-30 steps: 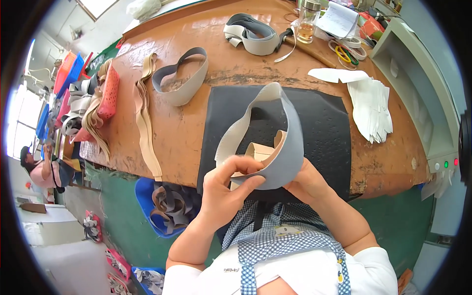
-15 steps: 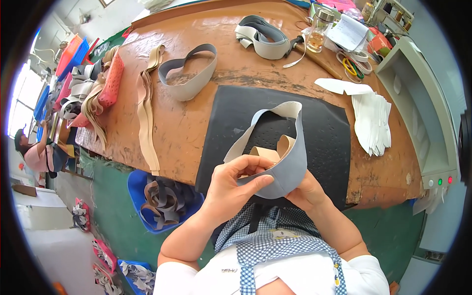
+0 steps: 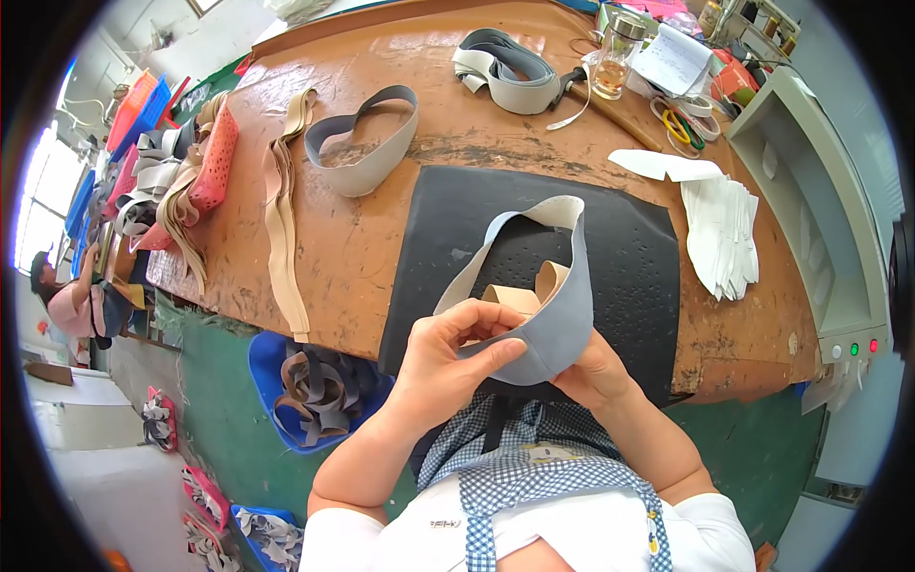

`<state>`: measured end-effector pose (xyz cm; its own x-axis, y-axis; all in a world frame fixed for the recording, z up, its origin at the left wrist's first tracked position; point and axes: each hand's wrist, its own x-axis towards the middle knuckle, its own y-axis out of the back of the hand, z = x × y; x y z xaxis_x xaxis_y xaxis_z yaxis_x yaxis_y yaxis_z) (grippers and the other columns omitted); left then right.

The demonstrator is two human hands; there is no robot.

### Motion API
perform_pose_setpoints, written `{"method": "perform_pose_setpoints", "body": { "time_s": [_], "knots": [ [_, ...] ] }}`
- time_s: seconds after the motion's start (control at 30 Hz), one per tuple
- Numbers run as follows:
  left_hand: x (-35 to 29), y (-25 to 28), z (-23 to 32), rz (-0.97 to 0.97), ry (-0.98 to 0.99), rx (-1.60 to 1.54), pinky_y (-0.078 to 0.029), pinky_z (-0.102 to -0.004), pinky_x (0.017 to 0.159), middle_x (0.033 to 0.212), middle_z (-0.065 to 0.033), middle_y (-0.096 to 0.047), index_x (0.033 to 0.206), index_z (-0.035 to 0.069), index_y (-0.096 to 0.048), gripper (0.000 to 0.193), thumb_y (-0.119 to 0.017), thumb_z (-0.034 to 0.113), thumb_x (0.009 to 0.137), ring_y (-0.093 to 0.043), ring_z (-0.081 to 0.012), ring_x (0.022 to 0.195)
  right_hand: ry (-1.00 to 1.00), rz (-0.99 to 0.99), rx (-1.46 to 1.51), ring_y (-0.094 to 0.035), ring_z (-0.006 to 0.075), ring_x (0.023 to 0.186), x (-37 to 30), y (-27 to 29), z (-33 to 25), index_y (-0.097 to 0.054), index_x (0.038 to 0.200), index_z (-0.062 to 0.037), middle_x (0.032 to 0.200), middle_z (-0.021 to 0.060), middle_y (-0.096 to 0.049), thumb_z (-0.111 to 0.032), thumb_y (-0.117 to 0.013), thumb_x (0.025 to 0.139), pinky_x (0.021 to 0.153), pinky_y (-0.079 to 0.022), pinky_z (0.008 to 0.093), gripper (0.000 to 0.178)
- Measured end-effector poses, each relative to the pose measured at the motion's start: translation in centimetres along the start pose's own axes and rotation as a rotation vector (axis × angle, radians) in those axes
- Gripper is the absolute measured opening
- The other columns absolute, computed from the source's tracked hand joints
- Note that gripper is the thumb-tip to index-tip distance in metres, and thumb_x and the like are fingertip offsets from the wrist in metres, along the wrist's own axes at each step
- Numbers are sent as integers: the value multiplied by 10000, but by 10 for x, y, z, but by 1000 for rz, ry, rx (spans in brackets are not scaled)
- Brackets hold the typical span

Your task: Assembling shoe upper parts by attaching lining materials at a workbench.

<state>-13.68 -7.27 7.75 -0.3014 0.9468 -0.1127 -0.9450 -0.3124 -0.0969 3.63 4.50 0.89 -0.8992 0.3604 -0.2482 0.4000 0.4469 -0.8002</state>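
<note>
A blue-grey curved band (image 3: 564, 324), joined into a loop with a pale inner face, stands over the black mat (image 3: 634, 253). My left hand (image 3: 440, 357) pinches its near edge, thumb outside and fingers curled inside the loop. On the band's right side, my right hand (image 3: 596, 370) grips it from below and behind; most of those fingers are hidden. A tan strip (image 3: 512, 298) curls inside the loop, its lower part out of sight. Beyond the mat to the left lies another grey loop (image 3: 367, 178), beside long tan strips (image 3: 283, 224).
White cut pieces (image 3: 721, 238) lie right of the mat, near a grey machine (image 3: 843, 210). At the back are a coiled pale band (image 3: 519, 93), a hammer (image 3: 610, 116), a glass jar (image 3: 610, 78) and scissors (image 3: 679, 133). A pink basket (image 3: 221, 157) and blue tub (image 3: 262, 386) hold strips. Another person (image 3: 81, 300) works far left.
My hands and the band have shifted only very slightly left. The grip looks the same. The person at far left has moved an arm a little.
</note>
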Motion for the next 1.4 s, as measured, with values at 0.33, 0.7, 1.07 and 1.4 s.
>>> {"method": "perform_pose_setpoints", "body": {
  "time_s": [0.33, 0.7, 1.07, 1.4],
  "knots": [
    [1, 3, -5, 13, 30, 4, -483, -270, 881, 959, -31, -679, 1031, -28, -679, 206, -746, 10, 840, -615, -112, 949, 67, -3, 1, -617, 140, 1085, 0, -2, 3, -549, 1262, -56, 1183, 53, -626, -103, -718, 888, 950, -517, 329, 414],
    [-8, 8, 1, 137, -196, 437, -437, -352, 947, 1043, -86, -624, 943, 3, -608, 126, -669, -22, 836, -546, -216, 1093, 309, 26, -133, -625, 204, 1113, 4, -19, -21, -463, 1354, -41, 1294, 112, -572, -35, -639, 884, 987, -507, 406, 502],
    [-14, 12, -4, 122, -216, 426, -431, -311, 870, 918, -42, -666, 899, 3, -727, 129, -777, 83, 812, -533, -184, 1049, 160, 136, -219, -694, 196, 933, 17, -28, -31, -649, 1096, -12, 1024, 109, -712, -57, -720, 836, 884, -556, 359, 274],
    [-13, 17, -7, 134, -217, 415, -435, -299, 836, 852, -27, -651, 842, 1, -712, 112, -780, 62, 776, -542, -181, 1038, 238, 207, -217, -697, 173, 911, 18, -34, -24, -662, 1080, -12, 1006, 93, -719, 12, -721, 823, 848, -564, 326, 265]
  ]
}}
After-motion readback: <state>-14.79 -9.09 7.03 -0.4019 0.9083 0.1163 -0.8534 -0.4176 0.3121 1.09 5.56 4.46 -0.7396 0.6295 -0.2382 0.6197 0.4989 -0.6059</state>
